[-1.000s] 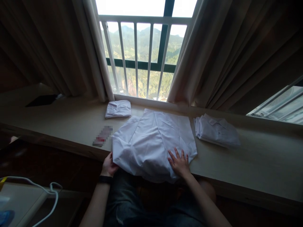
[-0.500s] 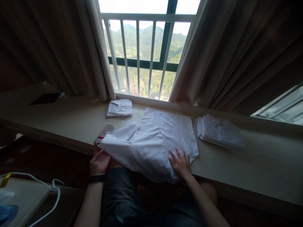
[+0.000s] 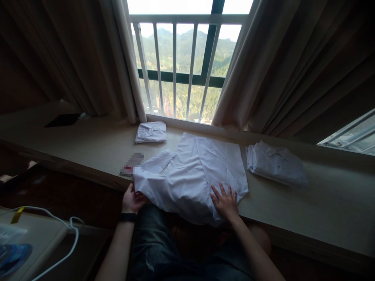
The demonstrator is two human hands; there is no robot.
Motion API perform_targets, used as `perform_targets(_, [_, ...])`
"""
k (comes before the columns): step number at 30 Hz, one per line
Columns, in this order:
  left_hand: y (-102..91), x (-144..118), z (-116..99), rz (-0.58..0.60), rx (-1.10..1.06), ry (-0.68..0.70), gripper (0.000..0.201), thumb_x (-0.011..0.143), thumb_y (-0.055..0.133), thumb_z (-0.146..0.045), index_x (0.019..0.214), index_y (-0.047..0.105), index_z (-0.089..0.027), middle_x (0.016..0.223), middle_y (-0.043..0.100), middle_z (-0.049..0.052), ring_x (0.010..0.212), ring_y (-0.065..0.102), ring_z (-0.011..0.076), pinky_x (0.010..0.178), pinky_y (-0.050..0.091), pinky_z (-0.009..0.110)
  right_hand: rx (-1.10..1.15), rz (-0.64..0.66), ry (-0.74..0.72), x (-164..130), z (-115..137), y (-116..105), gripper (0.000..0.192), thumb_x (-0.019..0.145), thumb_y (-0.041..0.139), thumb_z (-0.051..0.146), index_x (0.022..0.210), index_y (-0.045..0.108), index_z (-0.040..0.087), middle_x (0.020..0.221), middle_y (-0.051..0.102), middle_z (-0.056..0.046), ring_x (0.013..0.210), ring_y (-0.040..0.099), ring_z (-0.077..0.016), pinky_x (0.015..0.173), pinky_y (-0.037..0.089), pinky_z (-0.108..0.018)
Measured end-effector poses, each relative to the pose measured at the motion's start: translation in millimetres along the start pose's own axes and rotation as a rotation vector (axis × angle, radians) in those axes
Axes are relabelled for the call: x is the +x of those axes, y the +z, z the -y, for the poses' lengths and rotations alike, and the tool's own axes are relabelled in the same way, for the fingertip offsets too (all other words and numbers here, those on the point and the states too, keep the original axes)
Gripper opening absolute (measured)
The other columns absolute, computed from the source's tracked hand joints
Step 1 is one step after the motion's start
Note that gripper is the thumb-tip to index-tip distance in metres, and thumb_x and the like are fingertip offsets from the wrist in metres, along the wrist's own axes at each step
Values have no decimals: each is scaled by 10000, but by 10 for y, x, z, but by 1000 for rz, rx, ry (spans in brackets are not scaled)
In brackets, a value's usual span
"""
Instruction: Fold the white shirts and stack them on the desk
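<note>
Shirt: white shirt [image 3: 193, 171] lies spread on the surface [image 3: 293, 203] in front of you, its near hem hanging over the front edge toward your lap, one sleeve [image 3: 155, 162] folded out to the left.
Left hand: your left hand [image 3: 132, 200] pinches the lower left corner of the shirt at the edge, fingers curled closed around the cloth.
Right hand: your right hand [image 3: 225, 203] lies flat and open on the lower right part of the shirt, fingers spread, pressing it down and gripping nothing.
Neighbours: a small folded white garment [image 3: 150, 132] sits near the window rail; a looser folded white stack [image 3: 275, 164] lies just right of the shirt; a small blurred packet [image 3: 131, 164] lies beside the sleeve, touching or nearly so.
Risk: if you tug the corner hard, the overhanging hem could, in my judgement, slide off the edge.
Risk: sweeping the sleeve could push the packet along.
</note>
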State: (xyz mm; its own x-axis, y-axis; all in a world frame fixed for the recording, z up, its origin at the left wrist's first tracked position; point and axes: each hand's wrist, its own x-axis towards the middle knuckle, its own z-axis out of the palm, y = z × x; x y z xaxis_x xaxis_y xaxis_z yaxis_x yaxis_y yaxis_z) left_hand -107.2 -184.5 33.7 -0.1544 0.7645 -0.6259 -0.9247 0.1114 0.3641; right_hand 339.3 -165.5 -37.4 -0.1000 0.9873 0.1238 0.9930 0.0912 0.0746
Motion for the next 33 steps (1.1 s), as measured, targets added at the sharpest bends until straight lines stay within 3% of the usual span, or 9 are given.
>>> perform_targets(3, [150,-70,60,180,-25,172,431,933,481,-532,1052,660,-158,859,719,96,827,713,243,717,605,382,-1,-6,4,0,1,6,529,983,389,564,1503,352,473,1638,242,-1,1458,223,-436,1112,172,-693])
perform_targets(8, [313,-298,170,422,51,495,493,846,626,-493,1269,626,-239,1284,658,95,1268,557,285,1073,455,456,-16,-6,1,-9,7,-21,528,988,377,563,1507,341,473,1633,256,-6,1454,234,-442,1113,179,-686])
perform_targets(12, [317,-478,101,484,182,623,422,838,628,-461,1201,648,-247,1289,646,96,1281,539,285,1106,424,473,-31,-1,6,-12,13,-41,529,987,376,568,1507,338,476,1630,265,-3,1449,244,-449,1117,183,-676])
perform_targets(15, [274,-553,-109,382,139,763,324,818,658,-352,1128,640,-257,1165,682,54,1147,611,240,1021,492,428,-29,1,10,-9,16,-51,531,988,370,572,1508,335,474,1629,268,-3,1447,249,-447,1118,185,-672])
perform_targets(20, [191,-545,-712,251,39,932,616,797,619,-88,1309,456,-390,1055,636,-30,941,652,177,788,548,348,-14,17,12,-10,15,-76,534,987,370,574,1510,315,481,1631,261,6,1448,255,-434,1119,179,-677])
perform_targets(23, [132,-438,-1037,224,-20,859,630,813,586,-84,1340,393,-370,1050,598,-16,907,635,152,708,528,264,4,18,10,-15,16,-79,529,989,375,561,1508,320,479,1632,259,4,1451,249,-430,1117,174,-683])
perform_targets(26, [20,-253,-1175,37,5,596,483,825,582,-162,1274,438,-266,982,562,23,813,606,133,625,493,211,26,0,12,-17,15,-74,529,987,394,544,1507,332,470,1634,254,-2,1453,242,-435,1119,162,-688])
perform_targets(30, [-238,25,-1070,-274,242,276,333,813,573,-236,1140,514,-265,948,573,47,597,530,120,487,413,212,52,-4,4,-14,6,-78,525,981,412,544,1497,364,466,1627,273,-11,1448,249,-448,1117,163,-693])
perform_targets(33, [-453,203,-887,-387,301,92,251,789,592,-266,1037,550,-255,938,612,59,519,520,129,448,373,222,60,0,-4,-15,2,-87,524,979,411,546,1495,372,466,1623,282,-11,1451,242,-447,1119,161,-693])
